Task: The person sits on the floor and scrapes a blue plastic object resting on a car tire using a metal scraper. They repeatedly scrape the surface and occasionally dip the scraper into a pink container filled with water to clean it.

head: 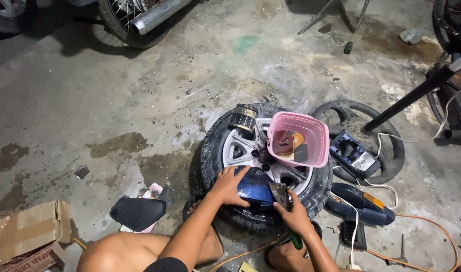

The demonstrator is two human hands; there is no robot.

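A blue panel (254,187) is pressed onto the wheel (264,166) by the flat, released left hand (229,185) while a scraper blade (279,194) (pink basket (297,139) beside) is gripped in the right hand (294,215).

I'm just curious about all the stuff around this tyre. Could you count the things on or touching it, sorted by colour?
Blue: 1, the blue panel under the left hand, scraped with a putty knife in the right hand
Pink: 1, the pink basket
Dark: 1, the tin can
Metal: 1, the putty knife
Total: 4, on the wheel
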